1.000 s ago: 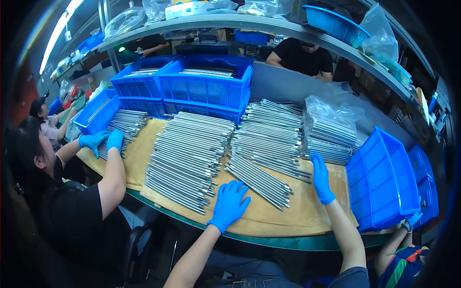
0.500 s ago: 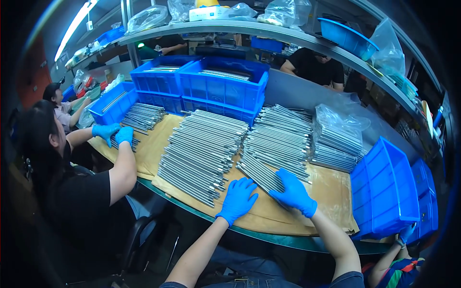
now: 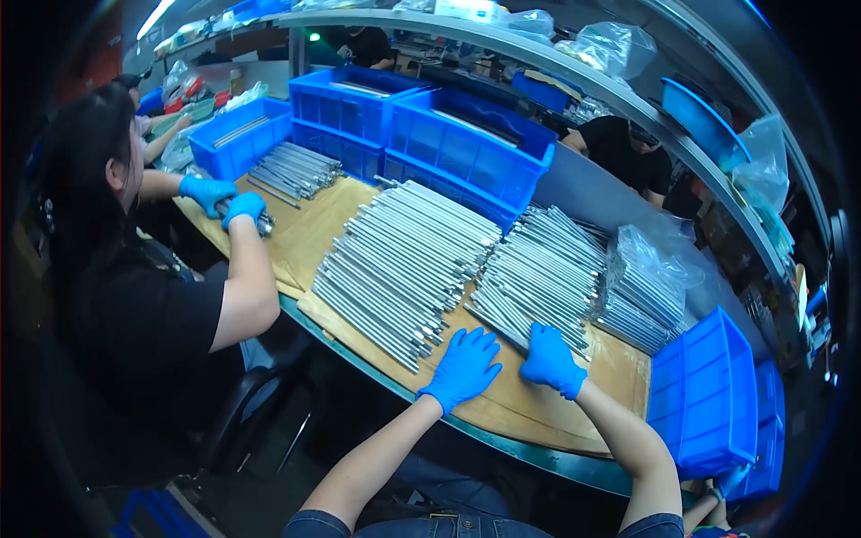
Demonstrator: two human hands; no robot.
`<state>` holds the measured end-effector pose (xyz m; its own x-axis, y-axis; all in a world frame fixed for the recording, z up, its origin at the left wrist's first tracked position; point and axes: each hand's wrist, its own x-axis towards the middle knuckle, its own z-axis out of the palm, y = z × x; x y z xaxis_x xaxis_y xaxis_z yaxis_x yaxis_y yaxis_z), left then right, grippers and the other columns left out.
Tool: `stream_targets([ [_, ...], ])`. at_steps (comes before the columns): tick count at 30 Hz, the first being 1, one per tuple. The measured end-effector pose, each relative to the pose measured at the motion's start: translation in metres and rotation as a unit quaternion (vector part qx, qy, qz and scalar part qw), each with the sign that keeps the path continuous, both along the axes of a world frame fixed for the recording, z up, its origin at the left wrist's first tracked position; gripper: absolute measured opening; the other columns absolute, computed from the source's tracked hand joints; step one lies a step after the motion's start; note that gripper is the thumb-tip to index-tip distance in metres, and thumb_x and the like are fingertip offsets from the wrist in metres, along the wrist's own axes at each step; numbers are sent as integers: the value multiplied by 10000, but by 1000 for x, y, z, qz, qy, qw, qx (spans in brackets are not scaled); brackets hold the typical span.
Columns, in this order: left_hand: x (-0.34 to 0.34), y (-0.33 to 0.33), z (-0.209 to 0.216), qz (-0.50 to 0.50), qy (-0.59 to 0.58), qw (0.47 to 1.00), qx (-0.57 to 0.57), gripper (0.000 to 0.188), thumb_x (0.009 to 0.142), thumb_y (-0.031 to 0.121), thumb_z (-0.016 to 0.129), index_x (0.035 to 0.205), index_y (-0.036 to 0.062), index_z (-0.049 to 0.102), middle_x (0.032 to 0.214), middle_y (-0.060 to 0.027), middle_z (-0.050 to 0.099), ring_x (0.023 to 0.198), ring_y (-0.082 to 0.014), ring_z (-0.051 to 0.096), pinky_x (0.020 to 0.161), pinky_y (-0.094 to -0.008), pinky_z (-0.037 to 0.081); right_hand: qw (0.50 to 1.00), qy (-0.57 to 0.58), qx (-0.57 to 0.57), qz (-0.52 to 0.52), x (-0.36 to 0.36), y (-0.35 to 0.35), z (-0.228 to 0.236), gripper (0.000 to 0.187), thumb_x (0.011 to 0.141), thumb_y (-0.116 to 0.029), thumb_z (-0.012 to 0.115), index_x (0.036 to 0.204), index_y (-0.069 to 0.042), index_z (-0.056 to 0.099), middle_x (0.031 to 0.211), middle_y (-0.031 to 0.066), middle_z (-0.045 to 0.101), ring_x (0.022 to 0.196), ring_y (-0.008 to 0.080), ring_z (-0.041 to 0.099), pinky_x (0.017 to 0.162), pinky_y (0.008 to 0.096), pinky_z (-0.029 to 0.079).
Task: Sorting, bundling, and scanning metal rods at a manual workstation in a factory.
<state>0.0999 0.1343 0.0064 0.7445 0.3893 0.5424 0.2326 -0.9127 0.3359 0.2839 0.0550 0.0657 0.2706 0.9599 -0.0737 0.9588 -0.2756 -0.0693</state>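
My right hand [image 3: 552, 360], in a blue glove, is closed round the near end of a small slanting bundle of metal rods [image 3: 499, 314]. Its fingertips are partly hidden behind the hand. With fingers spread, my gloved left hand [image 3: 462, 369] rests on the brown cardboard sheet [image 3: 574, 429] and holds nothing. Just beyond it lies a wide layer of silvery rods [image 3: 404, 269], side by side with uneven ends. Another pile of rods [image 3: 547, 264] lies past the bundle, touching its far side.
Rods under clear plastic [image 3: 644, 287] lie at the right, beside a tilted blue crate [image 3: 704, 394]. Stacked blue crates [image 3: 466, 148] line the back below a shelf [image 3: 430, 20]. At left, a co-worker's gloved hands [image 3: 224, 202] grip rods. Another gloved hand [image 3: 731, 481] touches the right crates.
My right hand has closed round the near end of the rod bundle, having been more spread over it. My left hand stays flat. The whole view has turned and shifted somewhat.
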Motion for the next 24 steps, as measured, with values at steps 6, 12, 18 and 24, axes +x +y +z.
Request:
stream_targets([
  [6, -1, 3, 8, -9, 76, 994, -72, 359, 855, 338, 521, 1079, 63, 579, 1212, -101, 498, 1208, -261, 398, 1027, -467, 257, 998, -10, -44, 41, 13, 5, 14, 462, 568, -218, 652, 919, 44, 505, 891, 297, 529, 867, 415, 527, 750, 434, 474],
  [12, -2, 1, 4, -4, 61, 998, -23, 379, 860, 345, 505, 1093, 53, 571, 1223, -98, 487, 1210, -264, 394, 1034, -481, 244, 994, 35, -62, -80, -8, 5, 19, 404, 574, -212, 652, 880, 22, 528, 854, 264, 553, 830, 396, 545, 720, 445, 468],
  [18, 0, 1, 2, -8, 64, 998, -17, 404, 861, 347, 502, 1126, 47, 555, 1225, -105, 484, 1220, -266, 385, 1042, -481, 233, 999, -23, 2, 34, 8, 2, 3, 280, 600, -178, 629, 784, 13, 541, 846, 274, 575, 807, 416, 571, 681, 473, 480],
  [24, -1, -3, -2, 0, 79, 997, -9, 442, 862, 361, 503, 1172, 47, 529, 1244, -110, 475, 1241, -271, 367, 1052, -489, 218, 999, -23, 22, -41, -8, 1, -5, 193, 654, -125, 574, 794, 6, 550, 803, 250, 591, 742, 417, 589, 658, 486, 481],
])
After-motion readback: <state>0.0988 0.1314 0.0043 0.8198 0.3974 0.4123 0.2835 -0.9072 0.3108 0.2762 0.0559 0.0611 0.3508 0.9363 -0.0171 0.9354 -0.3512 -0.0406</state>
